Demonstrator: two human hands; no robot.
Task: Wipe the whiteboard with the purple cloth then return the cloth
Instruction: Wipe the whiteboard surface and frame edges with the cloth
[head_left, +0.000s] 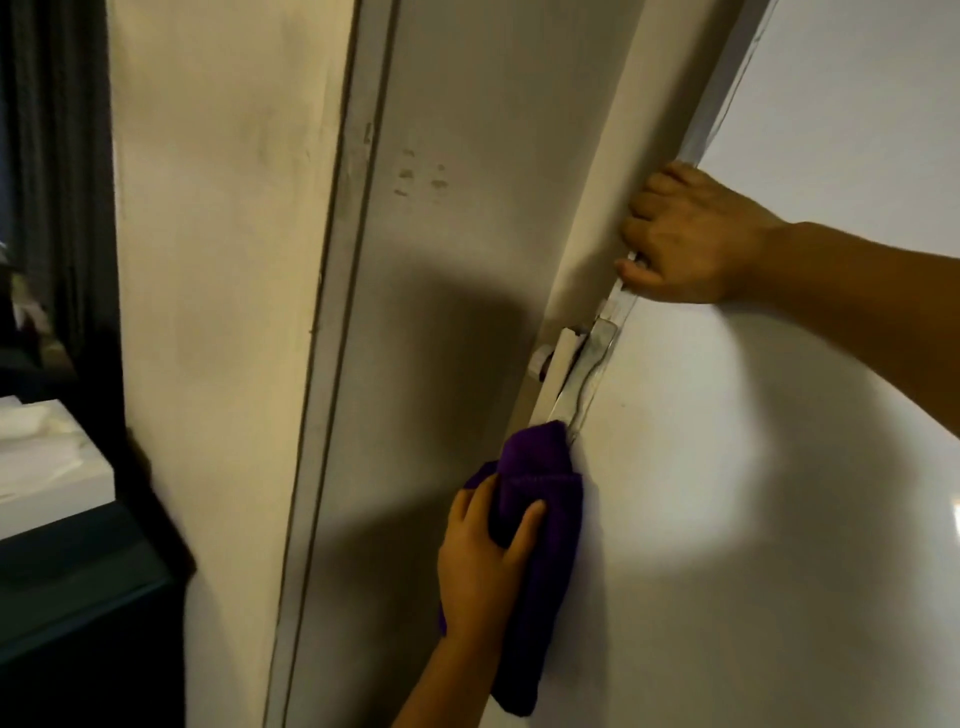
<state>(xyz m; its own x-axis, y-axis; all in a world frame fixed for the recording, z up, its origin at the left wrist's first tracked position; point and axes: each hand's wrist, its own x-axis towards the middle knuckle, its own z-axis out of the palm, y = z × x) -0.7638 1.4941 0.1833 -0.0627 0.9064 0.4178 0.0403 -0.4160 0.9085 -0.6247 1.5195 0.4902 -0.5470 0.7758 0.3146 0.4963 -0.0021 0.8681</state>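
**Head view: two hands on the whiteboard's edge, one cloth at work**

Head view, and the whiteboard fills the whole right side of the frame, pale and glossy, with two soft arm shadows across it. Left of it runs the cream wall, with a grey door frame strip cutting top to bottom through the centre. There's one whiteboard, one cloth, two hands.

Lower centre, the purple cloth hangs folded and pressed flat against the board's left margin, its top touching the metal edge trim. The left hand comes up from the bottom of the frame and is closed on that cloth, thumb and fingers wrapped around the fabric, palm pushing it to the surface.

Upper right, the right hand reaches in from the right edge, fingers curled tight over the board's metal trim, thumb on the front, gripping the frame itself.

Far left, a dark cabinet carries one white box on top, well apart from the board.
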